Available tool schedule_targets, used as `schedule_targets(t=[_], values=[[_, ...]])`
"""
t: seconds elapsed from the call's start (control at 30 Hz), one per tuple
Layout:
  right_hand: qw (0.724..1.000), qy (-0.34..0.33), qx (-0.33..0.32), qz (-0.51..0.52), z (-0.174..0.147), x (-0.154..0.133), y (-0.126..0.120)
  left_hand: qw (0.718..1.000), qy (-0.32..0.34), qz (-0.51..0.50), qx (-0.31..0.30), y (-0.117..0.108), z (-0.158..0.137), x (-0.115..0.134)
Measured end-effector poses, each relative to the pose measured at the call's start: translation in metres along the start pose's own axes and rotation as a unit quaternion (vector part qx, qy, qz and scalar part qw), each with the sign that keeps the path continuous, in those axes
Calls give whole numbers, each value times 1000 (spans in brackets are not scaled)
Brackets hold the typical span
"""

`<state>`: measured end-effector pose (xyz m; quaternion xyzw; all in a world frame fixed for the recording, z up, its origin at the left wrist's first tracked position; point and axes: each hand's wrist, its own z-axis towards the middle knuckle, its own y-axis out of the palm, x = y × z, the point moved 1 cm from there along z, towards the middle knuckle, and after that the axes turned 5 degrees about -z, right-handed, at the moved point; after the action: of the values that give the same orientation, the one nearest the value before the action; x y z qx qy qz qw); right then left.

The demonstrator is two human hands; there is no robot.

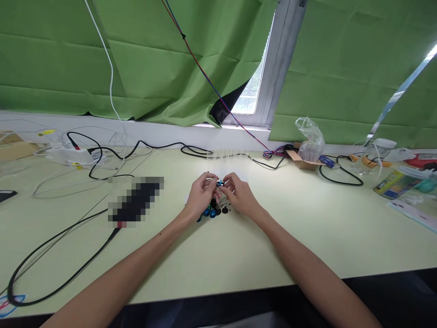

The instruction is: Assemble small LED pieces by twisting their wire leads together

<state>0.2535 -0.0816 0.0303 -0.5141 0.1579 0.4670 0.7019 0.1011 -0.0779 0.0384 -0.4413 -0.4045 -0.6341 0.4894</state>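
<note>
My left hand [201,195] and my right hand [240,195] meet over the middle of the table. Both pinch a small blue-and-black part [220,183] between their fingertips; its exact kind is too small to make out. Below the hands lies a little heap of loose pieces: shiny blue round pieces [212,212], black discs [225,210] and thin metal pins or screws [226,202]. My left fingers cover some of this heap. Just behind the hands stands a clear plastic container [227,160], hard to see against the wall.
A pixelated dark device [136,200] with a black cable [61,232] lies to the left. A power strip [71,154] and cords run along the back. At the right are a cardboard box [303,160] with a plastic bag, jars [398,182] and a phone-like slab [413,214].
</note>
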Motion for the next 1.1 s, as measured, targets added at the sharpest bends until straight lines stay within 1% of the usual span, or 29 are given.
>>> schedule_targets(t=[0.17,0.37,0.63,0.83,0.93,1.1], values=[[1000,-14,7,-21,1,1,0,1000,-5,-6,2,1,-1,1],[1000,5,5,-14,0,-1,0,1000,1,4,1,1,-1,2],[1000,-17,4,-17,1,-1,1,1000,-2,5,-1,1,-1,1],[999,6,-8,-37,1,-3,0,1000,-5,4,0,2,-1,3],[999,7,-7,-51,0,-3,0,1000,-2,10,-4,1,-1,2],[1000,-1,4,-14,1,0,1,1000,-3,12,-4,0,0,-1]])
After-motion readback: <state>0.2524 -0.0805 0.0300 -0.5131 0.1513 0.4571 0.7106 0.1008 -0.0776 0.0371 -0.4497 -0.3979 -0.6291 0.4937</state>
